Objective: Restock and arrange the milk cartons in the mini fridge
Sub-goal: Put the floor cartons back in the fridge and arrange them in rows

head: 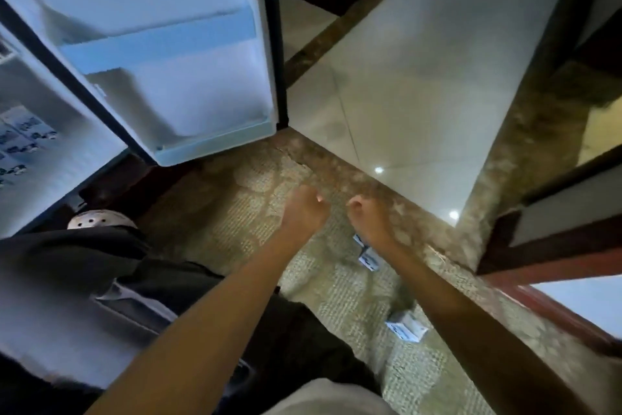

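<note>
The mini fridge stands at the left with its door [188,54] swung wide; the white door shelves hold nothing. Inside the fridge, at the far left edge, several white-and-blue milk cartons [23,138] stand together. On the patterned carpet lie more small cartons: two [367,254] just under my right wrist and one [406,330] nearer to me. My left hand [304,211] and my right hand [368,216] hover side by side above the carpet, both curled into loose fists with nothing visible in them. The picture is blurred.
My dark-trousered legs and a white perforated shoe [101,219] are at the lower left, by the fridge base. A glossy tiled floor [420,84] with a marble border lies beyond the carpet. Dark wooden furniture [555,246] stands at the right.
</note>
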`<state>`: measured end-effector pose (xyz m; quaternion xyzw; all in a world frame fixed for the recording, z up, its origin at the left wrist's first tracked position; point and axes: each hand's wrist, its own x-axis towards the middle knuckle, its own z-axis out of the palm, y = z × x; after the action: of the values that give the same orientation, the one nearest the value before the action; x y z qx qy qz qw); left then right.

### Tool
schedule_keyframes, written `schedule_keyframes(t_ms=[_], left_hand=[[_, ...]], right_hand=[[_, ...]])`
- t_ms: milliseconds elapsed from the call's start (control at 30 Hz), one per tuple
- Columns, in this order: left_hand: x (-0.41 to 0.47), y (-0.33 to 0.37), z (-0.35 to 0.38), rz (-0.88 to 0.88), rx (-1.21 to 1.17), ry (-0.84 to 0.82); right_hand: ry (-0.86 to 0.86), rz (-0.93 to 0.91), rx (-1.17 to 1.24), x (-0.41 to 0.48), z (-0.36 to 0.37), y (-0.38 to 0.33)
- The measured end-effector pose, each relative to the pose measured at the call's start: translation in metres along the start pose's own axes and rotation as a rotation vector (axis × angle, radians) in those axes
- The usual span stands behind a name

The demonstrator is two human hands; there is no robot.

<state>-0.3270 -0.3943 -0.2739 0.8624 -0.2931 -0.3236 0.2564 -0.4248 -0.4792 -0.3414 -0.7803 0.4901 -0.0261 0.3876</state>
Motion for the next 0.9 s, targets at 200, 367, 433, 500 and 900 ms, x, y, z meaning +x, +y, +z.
schedule_keyframes(t_ms=[200, 367, 433, 500, 900], left_hand=[[-0.001, -0.009, 0.056, 0.042, 0.157, -0.213], [0.007, -0.015, 0.078, 0.082, 0.252, -0.266], [0.012, -0.017, 0.082, 0.082, 0.270, -0.278], [0.016, -0.019, 0.084, 0.079, 0.284, -0.292], [0.020, -0.030, 0.078, -0.041, 0.145, -0.362]], right_hand=[[-0.050, 0.220, -0.043, -0.007, 0.030, 0.097], [-0.016, 0.343, -0.118, -0.006, 0.049, 0.128], [-0.053, 0.359, -0.155, 0.000, 0.053, 0.135], [-0.076, 0.378, -0.184, 0.006, 0.058, 0.140], [-0.151, 0.133, -0.085, 0.011, 0.046, 0.133]])
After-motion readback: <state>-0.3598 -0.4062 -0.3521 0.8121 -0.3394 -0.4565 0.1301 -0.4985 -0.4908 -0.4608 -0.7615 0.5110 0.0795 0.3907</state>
